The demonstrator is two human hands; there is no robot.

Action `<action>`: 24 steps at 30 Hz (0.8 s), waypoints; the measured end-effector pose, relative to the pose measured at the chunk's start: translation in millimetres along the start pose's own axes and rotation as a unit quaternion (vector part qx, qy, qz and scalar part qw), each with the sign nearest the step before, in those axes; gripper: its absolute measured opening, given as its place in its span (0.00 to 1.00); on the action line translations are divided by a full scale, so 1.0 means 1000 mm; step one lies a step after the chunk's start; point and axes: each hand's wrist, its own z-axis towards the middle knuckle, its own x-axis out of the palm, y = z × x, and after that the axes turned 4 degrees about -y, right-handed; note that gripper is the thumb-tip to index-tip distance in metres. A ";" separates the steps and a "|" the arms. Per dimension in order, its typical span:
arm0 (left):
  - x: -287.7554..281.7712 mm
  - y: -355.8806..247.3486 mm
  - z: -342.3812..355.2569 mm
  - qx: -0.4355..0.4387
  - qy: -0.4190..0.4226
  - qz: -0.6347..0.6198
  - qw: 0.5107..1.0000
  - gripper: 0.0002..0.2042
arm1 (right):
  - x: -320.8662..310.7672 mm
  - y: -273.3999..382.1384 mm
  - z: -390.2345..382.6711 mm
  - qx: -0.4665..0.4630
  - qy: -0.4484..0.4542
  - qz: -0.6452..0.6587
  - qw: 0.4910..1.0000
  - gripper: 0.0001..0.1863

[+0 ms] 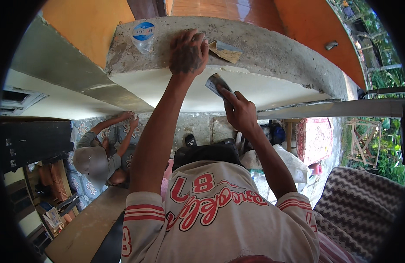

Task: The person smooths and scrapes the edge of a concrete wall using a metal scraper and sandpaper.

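My left hand lies on top of the rough concrete ledge, its fingers stretched out. Beside it, on the left, a clear plastic cup with a blue and white lid stands on the ledge. Just right of that hand lies a creased piece of sandpaper, brown on one side and grey on the other. My right hand is closed on a folded grey sheet of sandpaper, held against or just in front of the white wall face; whether it touches cannot be told.
At the lower left another person in a cap crouches on patterned tiles, hands raised together. A long grey beam runs along the right. Below are a white sack, a brown striped cloth and a dark cabinet.
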 end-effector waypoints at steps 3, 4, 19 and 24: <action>0.000 -0.001 0.000 -0.002 -0.002 -0.001 1.000 0.17 | 0.005 0.004 -0.005 -0.007 0.013 -0.002 1.000 0.28; 0.000 -0.001 0.001 -0.004 0.000 0.002 1.000 0.17 | 0.007 0.005 -0.007 -0.016 0.022 0.004 1.000 0.28; -0.001 -0.006 0.002 -0.013 0.010 -0.007 1.000 0.19 | -0.025 0.003 0.029 0.285 -0.039 0.091 0.953 0.31; -0.007 -0.006 0.002 -0.006 0.001 -0.024 1.000 0.21 | -0.033 0.011 0.048 0.258 0.026 0.066 0.964 0.30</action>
